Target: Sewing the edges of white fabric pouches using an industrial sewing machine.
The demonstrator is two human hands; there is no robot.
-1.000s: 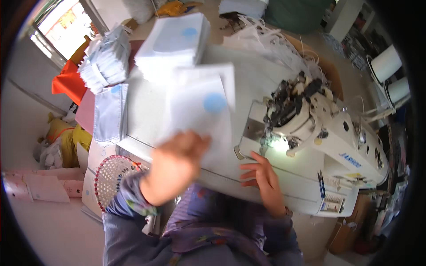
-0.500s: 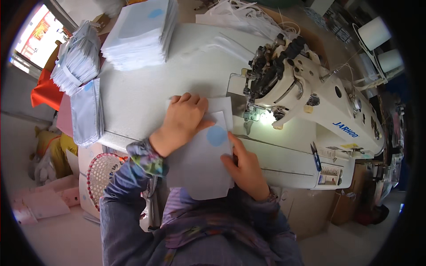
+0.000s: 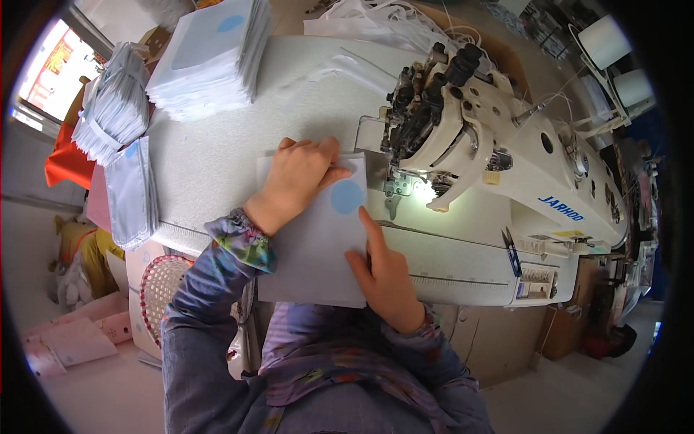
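Observation:
Light grey-white fabric panels [image 3: 311,264], one over another with edges nearly level, lie at the table's front edge and hang a little over it. A blue round patch [image 3: 348,197] marks the upper right of the top panel. My left hand [image 3: 298,181] presses on the upper part with curled fingers, its thumb beside the patch. At the right edge of the panels, my right hand [image 3: 387,273] rests with forefinger and thumb apart. The white sewing machine [image 3: 477,137] stands to the right, its lit needle area [image 3: 423,191] close to the panels.
A tall stack of similar panels [image 3: 206,69] stands at the back left, beside a tied bundle [image 3: 116,108] and folded pieces [image 3: 130,192]. Thread snips [image 3: 512,253] lie at the right. Below the left edge is a woven basket [image 3: 163,289]; white straps [image 3: 383,25] lie behind.
The top panel has shifted up and left, its edges now nearly level with the one beneath. My right hand moved left with it; my left hand stays near the top.

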